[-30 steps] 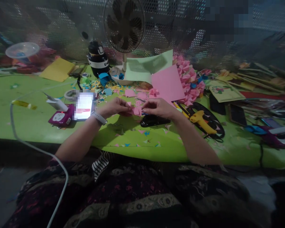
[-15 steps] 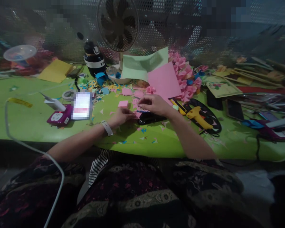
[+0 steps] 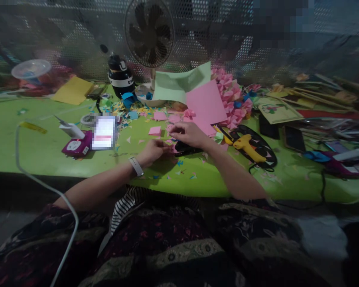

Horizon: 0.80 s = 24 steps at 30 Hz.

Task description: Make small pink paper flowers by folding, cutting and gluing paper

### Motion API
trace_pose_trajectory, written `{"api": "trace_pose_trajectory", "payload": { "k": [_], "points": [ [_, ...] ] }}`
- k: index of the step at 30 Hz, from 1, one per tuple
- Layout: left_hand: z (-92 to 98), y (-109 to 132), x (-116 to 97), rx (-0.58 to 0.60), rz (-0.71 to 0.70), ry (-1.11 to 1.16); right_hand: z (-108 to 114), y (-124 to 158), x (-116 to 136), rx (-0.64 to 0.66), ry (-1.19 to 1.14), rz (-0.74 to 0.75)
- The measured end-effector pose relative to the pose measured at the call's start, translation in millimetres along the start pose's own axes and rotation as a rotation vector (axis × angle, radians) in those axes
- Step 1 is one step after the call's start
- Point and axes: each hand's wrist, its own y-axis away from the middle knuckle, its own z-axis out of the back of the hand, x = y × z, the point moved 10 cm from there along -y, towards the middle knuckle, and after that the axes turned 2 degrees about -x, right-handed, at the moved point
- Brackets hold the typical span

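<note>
Left hand (image 3: 153, 152) ditched pink stack (image 3: 154, 130), pinched pink scrap (image 3: 168, 149) by black tool (image 3: 188, 149); right hand (image 3: 189, 134) curled above, couldn't tell grip; work probably shifted there.

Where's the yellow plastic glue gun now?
In the head view, the yellow plastic glue gun lies across a flat black oval object on the green table, just right of the person's right forearm.

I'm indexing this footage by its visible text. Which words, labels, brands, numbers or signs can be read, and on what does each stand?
"E…" on the white band of the black rounded bottle; next letter unclear.
Lit rectangular screen: pixelated, unreadable.
Yellow tag on the long white cable: too blurred to read.
</note>
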Motion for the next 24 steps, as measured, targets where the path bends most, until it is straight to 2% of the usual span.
{"api": "trace_pose_trajectory", "payload": {
  "k": [6,10,14,24],
  "points": [
    [-2.0,2,4,-0.021,0.069,0.042,-8,-4,-6,-0.001,0.128,-0.039],
    [-2.5,4,5,-0.041,0.052,-0.004,-13,-9,-6,-0.002,0.206,-0.037],
    [-4.8,7,7,-0.068,0.068,0.043,-16,-14,-5,-0.012,0.28,-0.038],
    [-9.0,5,15,-0.056,0.092,0.12,-23,-11,-6,0.046,0.339,-0.121]
  ]
}}
